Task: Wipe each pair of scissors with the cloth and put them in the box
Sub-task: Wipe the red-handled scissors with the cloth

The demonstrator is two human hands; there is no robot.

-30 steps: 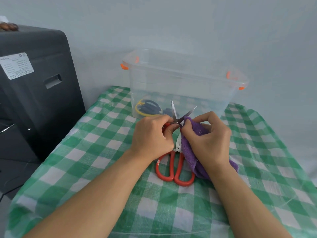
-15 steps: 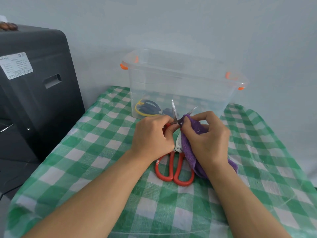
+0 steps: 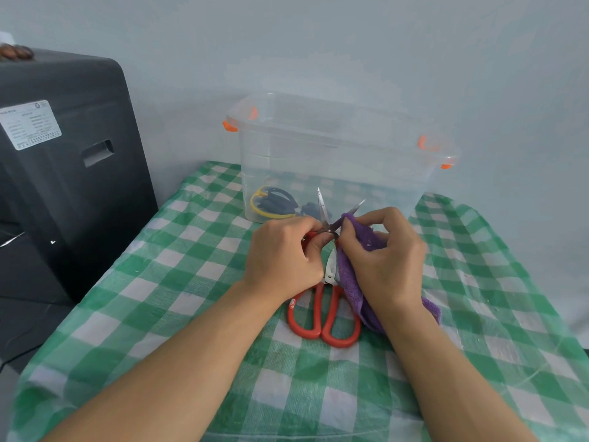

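My left hand (image 3: 282, 253) grips the red handles of a small pair of scissors (image 3: 323, 212), whose two blades stand spread apart and point up. My right hand (image 3: 384, 256) pinches a purple cloth (image 3: 350, 272) against the right blade near the pivot. A larger pair of red-handled scissors (image 3: 325, 311) lies on the green checked tablecloth just under my hands, its blades partly hidden by them. Behind stands the clear plastic box (image 3: 334, 154) with orange clips. Inside it lie yellow-and-blue scissors (image 3: 274, 204) and another dark pair.
A black machine (image 3: 63, 161) with a white label stands at the left, beside the table. A pale wall rises right behind the box. The green checked tablecloth (image 3: 178, 282) covers the table and hangs over its edges.
My right hand has shifted the cloth slightly along the right blade. The left hand and the scissors have hardly moved.
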